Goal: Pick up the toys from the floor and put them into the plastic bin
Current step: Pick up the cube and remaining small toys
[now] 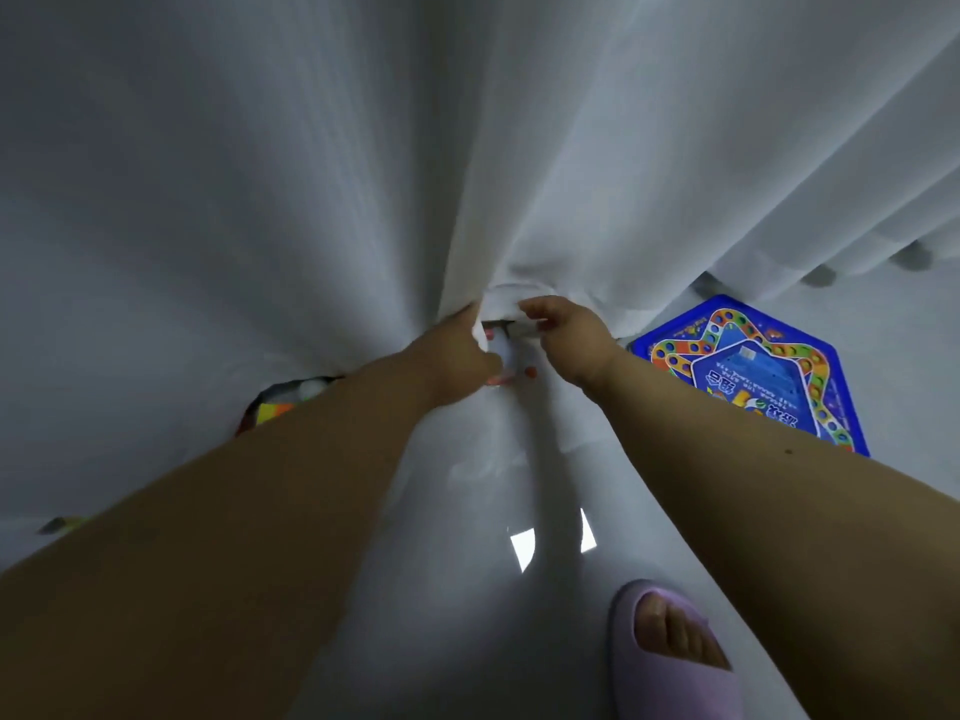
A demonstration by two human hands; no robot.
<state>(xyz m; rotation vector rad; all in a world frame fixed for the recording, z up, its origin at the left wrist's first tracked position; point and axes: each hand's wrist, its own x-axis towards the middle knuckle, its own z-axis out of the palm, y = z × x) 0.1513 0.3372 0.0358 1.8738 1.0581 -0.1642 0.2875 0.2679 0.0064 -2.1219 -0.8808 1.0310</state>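
**A:** What lies nearest you?

**B:** One lilac foam slipper [670, 662] on your foot, low on the glossy white tile floor [467, 589]. I count one slipper only. Your two bare forearms reach forward from both bottom corners.

**A:** And your hands?

**B:** Both meet at the middle. Your left hand [457, 356] has its fingers curled, pinching a fold of the sheer white curtain [311, 174] and, it seems, the small white toy [501, 350] with red-orange spots that shows between the two hands. Your right hand [563, 337] is curled too, its fingers pinching the upper edge of that same toy, right at the curtain's hem. What the toy is I cannot tell; it is blurred and half covered.

**A:** Other toys on the floor?

**B:** Three more things. To your right, just beyond the right wrist, one blue hexagonal game board [753, 376] with a coloured dotted track lies flat, its far corner near the curtain. To your left, one multicoloured toy [280, 405] peeks from behind your left forearm at the curtain's bottom edge. Further left, one small yellowish object [62, 523], too blurred to name.
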